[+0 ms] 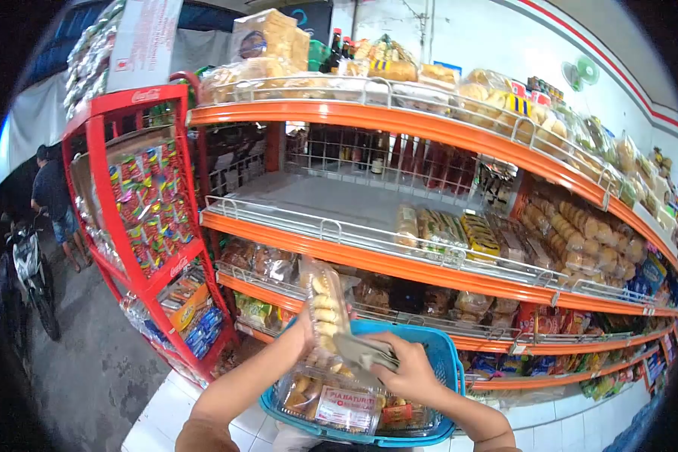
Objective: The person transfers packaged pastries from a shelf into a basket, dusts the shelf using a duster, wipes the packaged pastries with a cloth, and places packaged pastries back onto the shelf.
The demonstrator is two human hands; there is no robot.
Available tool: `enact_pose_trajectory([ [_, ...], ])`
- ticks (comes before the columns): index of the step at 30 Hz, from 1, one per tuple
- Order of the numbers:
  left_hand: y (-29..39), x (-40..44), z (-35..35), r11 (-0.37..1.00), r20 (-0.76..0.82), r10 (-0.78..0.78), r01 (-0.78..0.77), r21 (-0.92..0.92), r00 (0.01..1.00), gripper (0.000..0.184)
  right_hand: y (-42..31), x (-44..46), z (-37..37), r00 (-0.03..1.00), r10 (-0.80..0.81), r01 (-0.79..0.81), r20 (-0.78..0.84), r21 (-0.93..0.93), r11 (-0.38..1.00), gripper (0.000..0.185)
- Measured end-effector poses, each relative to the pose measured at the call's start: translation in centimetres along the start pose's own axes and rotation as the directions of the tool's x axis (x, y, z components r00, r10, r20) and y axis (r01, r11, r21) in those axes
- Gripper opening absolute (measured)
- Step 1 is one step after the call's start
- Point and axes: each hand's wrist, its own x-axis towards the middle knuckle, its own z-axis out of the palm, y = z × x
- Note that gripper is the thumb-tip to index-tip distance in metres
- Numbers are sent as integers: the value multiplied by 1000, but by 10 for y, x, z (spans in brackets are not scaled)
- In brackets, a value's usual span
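Observation:
My left hand [303, 331] is closed around a long clear pack of round pastries [325, 305], held tilted upright over a blue basket [455, 365]. In my right hand [413, 369] is a folded grey-green cloth-like piece [363, 352], pressed against or just in front of the pack's lower part; its exact kind is unclear. Below both hands, a clear-lidded box of pastries [297, 399] with a white label [345, 407] lies in the basket. More packaged goods beside it are partly hidden by my right arm.
Orange-edged shelves [384, 232] with wire rails hold bagged breads and snacks [580, 233]. A red rack [181, 188] of sachets stands at the left. Farther left are a motorbike [30, 267] and a person [56, 200]. White floor tiles [154, 422] lie below.

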Motion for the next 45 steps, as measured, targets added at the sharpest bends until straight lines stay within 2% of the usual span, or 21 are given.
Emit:
enact_pose_trajectory([
  [3, 10, -15, 18, 992, 36, -23, 18, 122, 999, 35, -8, -13, -17, 994, -7, -14, 107, 192, 981, 44],
  [5, 4, -8, 4, 980, 105, 46, -65, 190, 993, 67, 4, -21, -19, 988, -132, 138, -82, 71, 988, 42],
  [9, 12, -39, 38, 947, 38, 102, -109, 304, 994, 73, 30, -25, -14, 928, 147, 17, -341, 436, 900, 34],
  [11, 38, -44, 47, 878, 175, 135, -200, 435, 975, 69, 44, -30, -8, 910, 192, -12, -369, 438, 899, 34],
  [12, 60, -33, 48, 973, 435, -132, 33, 228, 891, 66, 51, -31, -5, 893, 224, -35, -390, 435, 900, 33],
  [13, 85, -20, 53, 942, 693, -291, 323, 88, 660, 63, 62, -32, -1, 891, 224, -34, -394, 436, 899, 33],
  [15, 121, -43, 108, 909, 249, 43, -141, 392, 967, 58, 85, -33, 8, 912, 315, -186, -262, 420, 888, 33],
  [17, 160, -27, 133, 839, 267, 68, -200, 507, 961, 55, 86, -30, 9, 921, 279, -150, -272, 413, 898, 33],
  [20, 199, -4, 154, 687, 50, 118, -118, 717, 992, 46, 78, -33, 6, 929, 272, -168, -251, 368, 915, 34],
  [23, 224, 65, 133, 777, -46, 112, -59, 627, 993, 46, 78, -37, 6, 922, 309, -227, -232, 323, 919, 36],
  [26, 228, 102, 130, 609, -111, 353, -137, 781, 929, 49, 89, -39, 11, 935, 268, -211, -231, 243, 947, 40],
  [27, 228, 115, 125, 545, -61, 439, -212, 811, 896, 35, 90, -39, 12, 934, 283, -227, -216, 251, 941, 40],
  [28, 240, 141, 114, 427, -47, 442, -164, 889, 896, 29, 95, -41, 15, 945, 246, -202, -217, 205, 958, 42],
  [29, 221, 116, 134, 499, -38, 416, -194, 844, 909, 23, 95, -41, 17, 943, 248, -197, -223, 227, 954, 41],
  [30, 245, 153, 107, 346, 81, 405, -235, 908, 911, 21, 91, -39, 18, 941, 172, -139, -291, 132, 981, 37],
  [31, 261, 200, 75, 422, -7, 430, -194, 886, 903, 30, 86, -38, 17, 933, 95, -89, -347, 32, 995, 34],
  [32, 248, 163, 96, 206, 21, 391, -109, 973, 920, 41, 79, -36, 13, 931, 82, -74, -355, 37, 997, 34],
  [35, 241, 154, 93, -48, -17, 545, 51, 998, 839, 43, 66, -38, 6, 957, 227, -216, -179, 80, 973, 45],
  [37, 233, 148, 108, -160, -43, 603, 173, 972, 797, 55, 69, -41, 9, 954, -140, 75, -264, -242, 967, 40],
  [39, 213, 123, 137, -533, 30, 586, 357, 767, 810, 72, 59, -40, 8, 958, -138, 78, -251, -237, 968, 37],
  [45, 177, 136, 130, -694, 121, 526, 343, 633, 842, 96, 61, -34, 7, 901, -335, 231, -275, -348, 908, 39],
])
